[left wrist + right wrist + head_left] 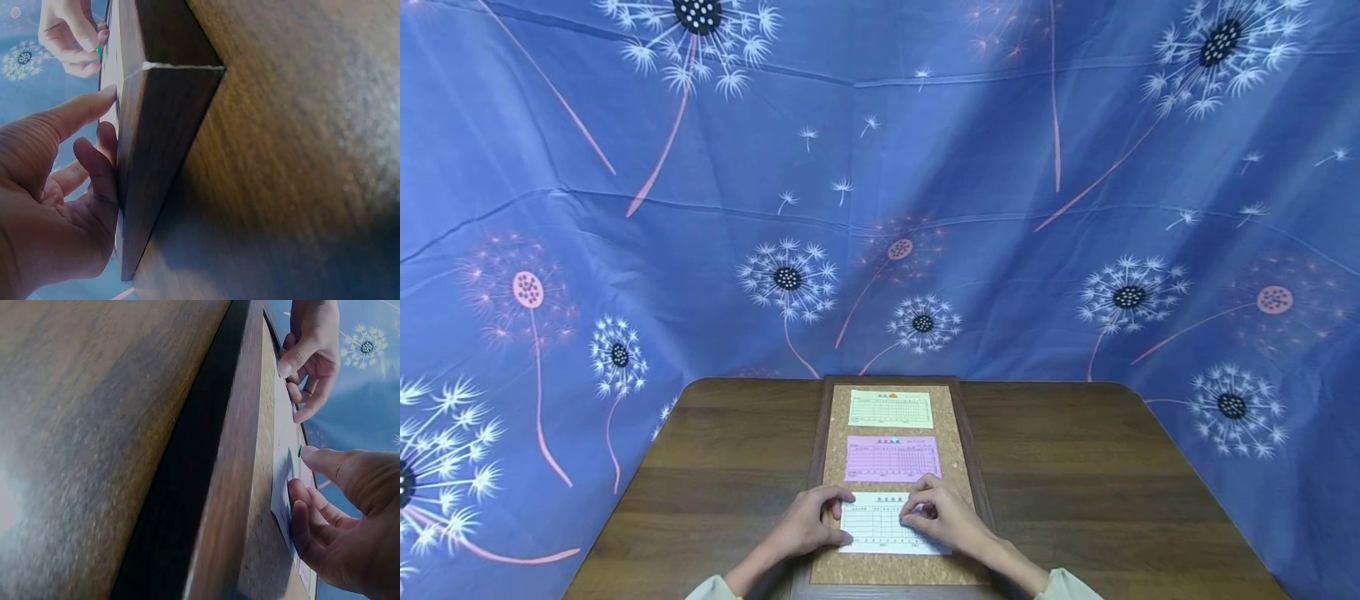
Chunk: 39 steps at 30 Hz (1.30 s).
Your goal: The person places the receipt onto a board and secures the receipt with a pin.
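A white printed form (871, 527) lies on the lower part of a cork board (895, 571). My left hand (812, 521) presses the form's left edge, thumb at the lower corner and fingers at the upper one. Over the right half of the form, my right hand (943, 517) pinches a small green pushpin (300, 451) between thumb and fingertip. The pin also shows at the right hand's fingertips in the left wrist view. Higher on the board are a pink form (891, 468) with a blue-green pin at its top and a yellow-green form (887, 412) with an orange pin.
The board's dark wooden frame (964, 417) stands slightly raised on a brown wooden table (1075, 483). Behind the table hangs a blue cloth (865, 167) printed with dandelions, which also comes down along both sides.
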Each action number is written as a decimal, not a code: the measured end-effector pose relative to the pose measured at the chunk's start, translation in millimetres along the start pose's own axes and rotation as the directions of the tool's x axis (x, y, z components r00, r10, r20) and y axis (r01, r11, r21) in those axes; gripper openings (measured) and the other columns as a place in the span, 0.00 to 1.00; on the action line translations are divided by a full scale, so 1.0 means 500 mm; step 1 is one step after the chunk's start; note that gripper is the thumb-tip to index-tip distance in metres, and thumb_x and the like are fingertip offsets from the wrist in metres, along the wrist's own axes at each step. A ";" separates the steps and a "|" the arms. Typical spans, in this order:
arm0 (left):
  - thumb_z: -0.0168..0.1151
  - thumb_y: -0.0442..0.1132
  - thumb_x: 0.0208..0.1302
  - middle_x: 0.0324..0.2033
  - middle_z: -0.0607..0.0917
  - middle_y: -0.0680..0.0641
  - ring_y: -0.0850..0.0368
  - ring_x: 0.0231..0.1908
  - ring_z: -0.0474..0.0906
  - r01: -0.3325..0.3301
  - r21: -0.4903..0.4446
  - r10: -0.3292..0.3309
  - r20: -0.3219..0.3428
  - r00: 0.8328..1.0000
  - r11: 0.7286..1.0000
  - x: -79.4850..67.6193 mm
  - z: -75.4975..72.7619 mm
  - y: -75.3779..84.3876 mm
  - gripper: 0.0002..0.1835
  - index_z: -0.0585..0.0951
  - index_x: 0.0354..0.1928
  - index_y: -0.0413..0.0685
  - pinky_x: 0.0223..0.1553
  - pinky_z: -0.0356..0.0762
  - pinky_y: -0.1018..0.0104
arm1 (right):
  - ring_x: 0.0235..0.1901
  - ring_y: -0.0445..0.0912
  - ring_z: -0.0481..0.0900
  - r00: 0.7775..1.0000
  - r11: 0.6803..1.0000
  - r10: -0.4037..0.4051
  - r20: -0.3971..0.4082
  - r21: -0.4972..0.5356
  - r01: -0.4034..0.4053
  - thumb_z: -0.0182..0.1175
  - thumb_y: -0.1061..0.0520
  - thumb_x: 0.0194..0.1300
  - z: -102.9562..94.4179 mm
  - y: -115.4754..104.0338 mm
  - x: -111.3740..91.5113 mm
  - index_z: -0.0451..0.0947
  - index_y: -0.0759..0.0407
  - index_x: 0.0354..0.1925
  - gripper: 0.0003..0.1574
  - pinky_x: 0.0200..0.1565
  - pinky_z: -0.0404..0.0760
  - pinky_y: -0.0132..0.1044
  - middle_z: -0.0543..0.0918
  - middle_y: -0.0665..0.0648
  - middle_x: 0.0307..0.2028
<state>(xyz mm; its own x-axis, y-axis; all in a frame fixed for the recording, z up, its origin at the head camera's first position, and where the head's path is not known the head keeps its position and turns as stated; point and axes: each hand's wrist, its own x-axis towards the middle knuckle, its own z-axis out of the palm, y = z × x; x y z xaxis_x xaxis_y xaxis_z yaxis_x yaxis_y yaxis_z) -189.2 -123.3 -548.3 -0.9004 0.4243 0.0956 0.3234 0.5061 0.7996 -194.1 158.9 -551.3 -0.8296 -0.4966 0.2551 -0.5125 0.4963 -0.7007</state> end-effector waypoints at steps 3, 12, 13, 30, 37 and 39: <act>0.82 0.32 0.41 0.29 0.80 0.47 0.72 0.23 0.64 -0.009 -0.017 0.009 0.000 1.000 1.000 0.001 0.000 0.000 0.26 0.84 0.47 0.40 0.24 0.62 0.77 | 0.35 0.32 0.71 1.000 1.000 -0.007 0.007 -0.006 0.007 0.72 0.56 0.61 0.006 0.000 0.000 0.90 0.51 0.34 0.02 0.36 0.74 0.25 0.79 0.50 0.40; 0.82 0.33 0.41 0.29 0.80 0.49 0.71 0.23 0.64 0.019 0.005 -0.019 0.010 1.000 1.000 0.004 0.002 0.000 0.27 0.84 0.47 0.40 0.25 0.62 0.76 | 0.34 0.32 0.71 1.000 1.000 0.030 -0.004 -0.003 -0.030 0.73 0.55 0.60 0.010 0.009 0.001 0.90 0.52 0.34 0.03 0.36 0.74 0.24 0.78 0.49 0.39; 0.82 0.33 0.41 0.29 0.80 0.49 0.71 0.23 0.64 0.019 0.003 -0.019 0.011 1.000 1.000 0.004 0.002 0.000 0.27 0.84 0.48 0.40 0.25 0.62 0.76 | 0.34 0.32 0.71 0.999 1.000 0.031 -0.008 0.000 -0.031 0.73 0.56 0.60 0.011 0.010 0.001 0.90 0.52 0.33 0.02 0.36 0.75 0.24 0.78 0.50 0.39; 0.82 0.32 0.40 0.29 0.80 0.47 0.71 0.24 0.64 0.007 -0.026 -0.007 -0.002 1.000 1.000 -0.001 0.001 0.002 0.27 0.85 0.47 0.42 0.26 0.60 0.77 | 0.33 0.32 0.73 0.997 0.997 0.070 -0.043 0.022 -0.069 0.73 0.64 0.58 0.010 0.020 0.001 0.90 0.57 0.31 0.02 0.35 0.78 0.25 0.79 0.52 0.38; 0.82 0.31 0.40 0.29 0.80 0.47 0.71 0.23 0.64 0.005 -0.029 -0.005 0.000 1.000 1.000 0.000 0.002 0.003 0.26 0.84 0.47 0.41 0.25 0.60 0.77 | 0.34 0.34 0.74 0.996 0.994 0.091 -0.017 0.064 -0.090 0.73 0.63 0.59 0.001 0.021 -0.001 0.90 0.59 0.33 0.02 0.35 0.77 0.25 0.80 0.51 0.38; 0.82 0.31 0.40 0.29 0.80 0.47 0.71 0.23 0.64 0.002 -0.026 -0.002 0.000 1.000 1.000 0.000 0.001 0.004 0.26 0.84 0.46 0.41 0.26 0.61 0.77 | 0.34 0.34 0.74 0.995 0.993 0.095 -0.008 0.071 -0.094 0.73 0.62 0.59 0.000 0.025 -0.001 0.90 0.60 0.34 0.03 0.35 0.77 0.25 0.80 0.51 0.38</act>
<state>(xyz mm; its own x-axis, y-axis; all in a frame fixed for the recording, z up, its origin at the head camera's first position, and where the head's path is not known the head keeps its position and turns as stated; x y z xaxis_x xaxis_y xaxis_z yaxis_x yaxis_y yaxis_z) -188.5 -121.8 -547.2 -0.9011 0.4233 0.0939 0.3138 0.4873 0.8149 -199.7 165.2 -560.3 -0.8763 -0.4416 0.1924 -0.4149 0.4889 -0.7674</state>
